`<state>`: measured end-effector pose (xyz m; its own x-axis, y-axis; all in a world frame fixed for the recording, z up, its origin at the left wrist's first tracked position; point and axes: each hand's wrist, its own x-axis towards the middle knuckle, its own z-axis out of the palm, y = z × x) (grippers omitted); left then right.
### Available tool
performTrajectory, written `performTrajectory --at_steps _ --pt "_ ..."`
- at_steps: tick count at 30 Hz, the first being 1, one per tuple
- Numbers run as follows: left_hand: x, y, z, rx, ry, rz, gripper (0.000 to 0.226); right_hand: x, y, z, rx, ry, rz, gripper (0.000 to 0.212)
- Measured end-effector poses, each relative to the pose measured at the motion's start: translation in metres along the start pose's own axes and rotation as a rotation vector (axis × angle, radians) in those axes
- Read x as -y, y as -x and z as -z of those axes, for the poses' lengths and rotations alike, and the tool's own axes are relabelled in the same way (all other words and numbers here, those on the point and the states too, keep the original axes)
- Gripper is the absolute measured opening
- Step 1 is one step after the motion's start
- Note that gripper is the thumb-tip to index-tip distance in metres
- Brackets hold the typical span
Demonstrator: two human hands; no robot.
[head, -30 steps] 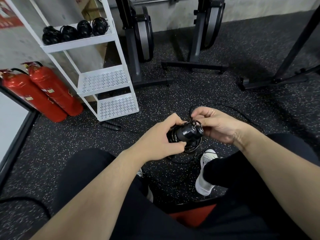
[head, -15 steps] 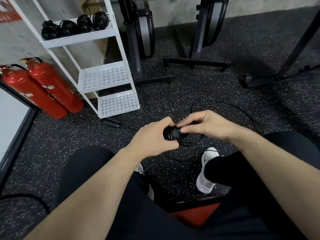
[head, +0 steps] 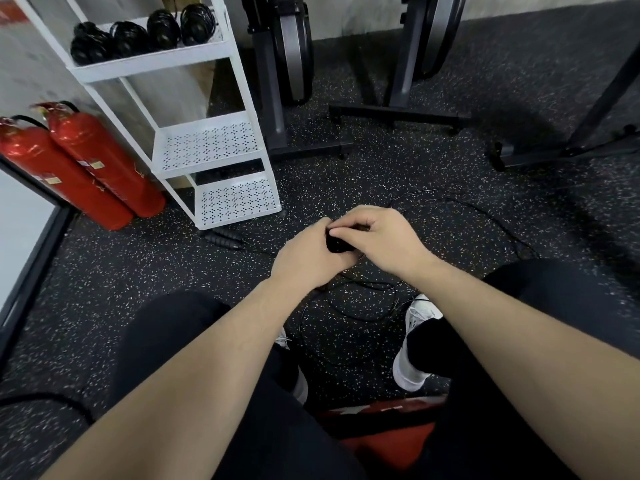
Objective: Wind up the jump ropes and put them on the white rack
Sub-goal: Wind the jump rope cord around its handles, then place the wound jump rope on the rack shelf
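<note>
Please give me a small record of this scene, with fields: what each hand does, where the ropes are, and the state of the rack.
left hand: grips the black rope bundle
right hand: fingers curled on the same bundle
loose cord: lies on the floor below the hands
wound ropes: four on the top shelf of the white rack
lower shelves: hold no ropes
spare handles: on the floor beside the rack's foot

My forearms run up from the bottom corners to mid-frame, bare, no sleeves, watch or rings on the left hand point(head: 304, 258) or right hand point(head: 384, 237). Black trousers point(head: 180, 341) cover both legs; white sneakers point(head: 415, 341) show lower centre.
</note>
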<state>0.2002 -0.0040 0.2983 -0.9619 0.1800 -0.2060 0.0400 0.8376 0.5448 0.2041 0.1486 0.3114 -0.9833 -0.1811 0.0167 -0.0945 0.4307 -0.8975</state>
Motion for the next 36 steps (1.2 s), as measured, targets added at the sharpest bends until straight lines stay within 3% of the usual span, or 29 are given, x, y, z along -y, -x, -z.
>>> performTrajectory --at_steps 4,7,9,11,14,16,21,25,32,36 --pt "0.017 -0.022 0.004 -0.058 0.216 0.059 0.036 0.002 -0.022 -0.017 -0.095 -0.070 -0.076 0.026" --pt "0.024 -0.038 0.011 -0.059 0.746 0.311 0.017 -0.008 -0.036 -0.024 -0.184 -0.219 -0.279 0.044" --pt "0.028 -0.051 0.021 -0.004 1.083 0.489 0.021 -0.018 -0.046 -0.029 -0.129 -0.321 -0.432 0.054" --pt "0.037 -0.068 0.028 0.030 1.213 0.548 0.026 -0.026 -0.057 -0.037 -0.021 -0.451 -0.554 0.058" --pt "0.046 -0.091 0.039 0.089 1.260 0.543 0.026 -0.028 -0.079 -0.049 0.107 -0.699 -0.595 0.057" --pt "0.053 -0.108 0.049 0.091 1.278 0.530 0.027 -0.027 -0.099 -0.054 0.089 -0.755 -0.556 0.042" --pt "0.081 -0.153 0.075 0.108 1.175 0.487 0.048 -0.026 -0.158 -0.073 0.016 -0.736 -0.531 0.029" --pt "0.110 -0.174 0.088 0.084 1.039 0.424 0.036 -0.028 -0.204 -0.091 0.018 -0.747 -0.493 0.015" --pt "0.170 -0.209 0.114 -0.083 1.055 0.401 0.039 -0.024 -0.272 -0.132 0.056 -0.623 -0.429 0.059" --pt "0.201 -0.246 0.131 -0.277 1.123 0.426 0.068 -0.034 -0.293 -0.145 0.066 -0.556 -0.426 0.045"
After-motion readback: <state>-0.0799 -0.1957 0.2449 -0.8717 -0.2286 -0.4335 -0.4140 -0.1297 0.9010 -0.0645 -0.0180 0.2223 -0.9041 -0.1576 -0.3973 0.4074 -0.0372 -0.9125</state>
